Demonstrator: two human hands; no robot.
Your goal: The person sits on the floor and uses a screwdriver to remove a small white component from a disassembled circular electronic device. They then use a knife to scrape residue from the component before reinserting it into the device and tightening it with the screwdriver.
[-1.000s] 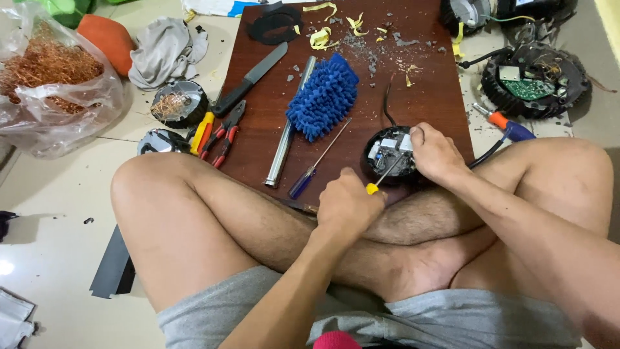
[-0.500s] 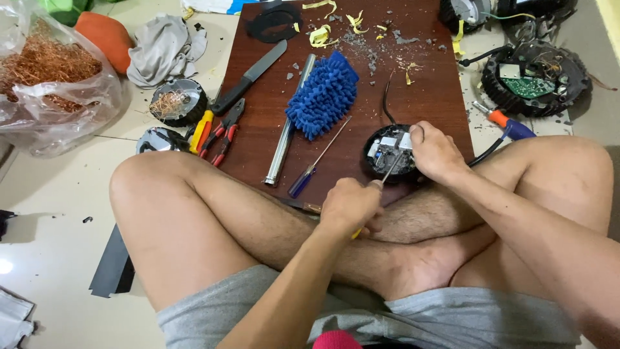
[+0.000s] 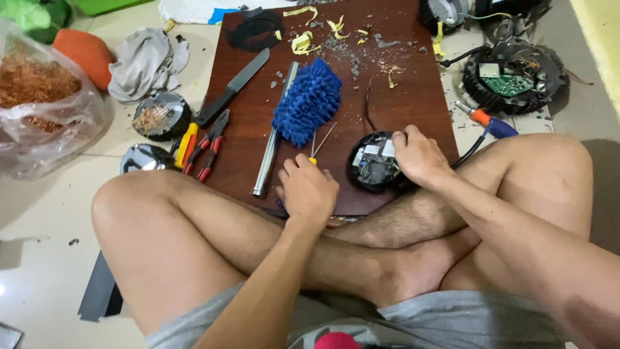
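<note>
Left hand [image 3: 309, 189] closed around a yellow-handled screwdriver [image 3: 314, 150] at the brown board's [image 3: 413, 103] near edge; right hand [image 3: 418, 155] grips the round black device [image 3: 371, 163] beside it, near the board's near right corner

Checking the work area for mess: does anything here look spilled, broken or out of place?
Yes. Yellow shavings and grey crumbs lie scattered over the top of the dark brown wooden board, and the round black device under the right hand lies opened, its insides exposed.

Littered brown board [image 3: 413, 97] on tiled floor [image 3: 45, 213]
</note>
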